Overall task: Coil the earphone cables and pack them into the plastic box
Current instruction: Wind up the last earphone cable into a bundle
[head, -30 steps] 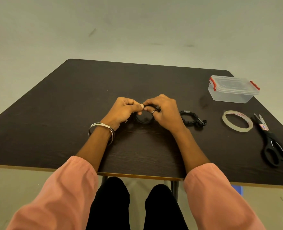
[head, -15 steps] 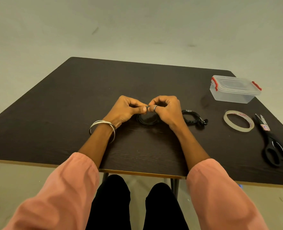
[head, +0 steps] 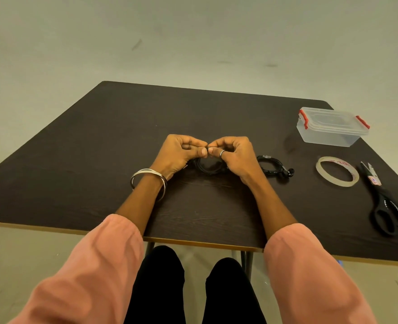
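Note:
A black earphone cable (head: 208, 166) wound into a small coil lies on the dark table between my hands. My left hand (head: 178, 153) and my right hand (head: 234, 155) both pinch the top of this coil, thumbs and fingertips meeting in the middle. A second black earphone (head: 274, 168), bundled into a coil, rests on the table just right of my right hand. The clear plastic box (head: 331, 126) with red clips stands at the far right with its lid on.
A roll of clear tape (head: 337, 171) lies flat to the right of the second earphone. Black scissors (head: 388, 206) lie near the table's right edge. The dark table (head: 99, 148) has its front edge close to my knees.
My hands have stayed on the coil, with the fingers shifting slightly and the pinch point closing at the top. The view has drifted a little.

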A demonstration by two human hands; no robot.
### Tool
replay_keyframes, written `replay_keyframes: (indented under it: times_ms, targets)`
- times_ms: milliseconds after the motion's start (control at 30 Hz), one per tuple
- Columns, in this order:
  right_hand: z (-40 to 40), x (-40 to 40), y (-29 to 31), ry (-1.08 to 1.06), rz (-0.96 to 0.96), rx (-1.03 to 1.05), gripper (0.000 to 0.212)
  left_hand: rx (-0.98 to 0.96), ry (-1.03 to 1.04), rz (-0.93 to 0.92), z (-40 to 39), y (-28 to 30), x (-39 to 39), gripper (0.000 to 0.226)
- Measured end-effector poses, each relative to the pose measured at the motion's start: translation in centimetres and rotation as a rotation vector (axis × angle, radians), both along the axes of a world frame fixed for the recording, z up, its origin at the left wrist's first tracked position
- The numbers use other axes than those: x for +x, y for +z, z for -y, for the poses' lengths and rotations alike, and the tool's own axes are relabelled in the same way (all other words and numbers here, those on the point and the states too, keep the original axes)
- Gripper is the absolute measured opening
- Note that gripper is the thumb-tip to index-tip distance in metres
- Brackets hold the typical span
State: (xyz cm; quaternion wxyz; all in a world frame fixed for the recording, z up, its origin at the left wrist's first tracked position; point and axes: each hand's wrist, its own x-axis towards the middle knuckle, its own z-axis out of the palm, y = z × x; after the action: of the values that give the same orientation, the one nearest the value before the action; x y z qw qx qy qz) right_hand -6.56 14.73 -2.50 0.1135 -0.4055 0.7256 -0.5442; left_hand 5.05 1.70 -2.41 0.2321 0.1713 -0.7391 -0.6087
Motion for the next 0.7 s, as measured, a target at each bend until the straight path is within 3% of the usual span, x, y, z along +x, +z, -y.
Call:
replay_keyframes:
  times_ms: [233, 367, 500, 600, 700]
  targets:
    - [-0.2, 0.3, -0.3, -0.071, -0.126, 0.005, 0.009, -0.287, 0.151, 0.079, -0.5, -0.7, -0.3, 0.016]
    - [-0.7, 1.0, -0.2, -0.058, -0.263, 0.010, 0.024, -0.317, 0.208, 0.013, -0.8, -0.6, -0.2, 0.012]
    - [-1.6, 1.4, -0.2, -0.137, -0.227, -0.068, 0.025, -0.352, 0.183, 0.027, -1.1, -0.5, 0.0, 0.011]
    - [-2.9, 1.5, 0.1, -0.275, -0.272, -0.178, 0.017, -0.407, 0.208, 0.078, -1.4, -0.5, 0.1, 0.014]
    - [-5.1, 0.5, 0.4, -0.600, -0.464, -0.199, 0.017, -0.427, 0.211, 0.095, -1.9, -0.6, 0.4, 0.021]
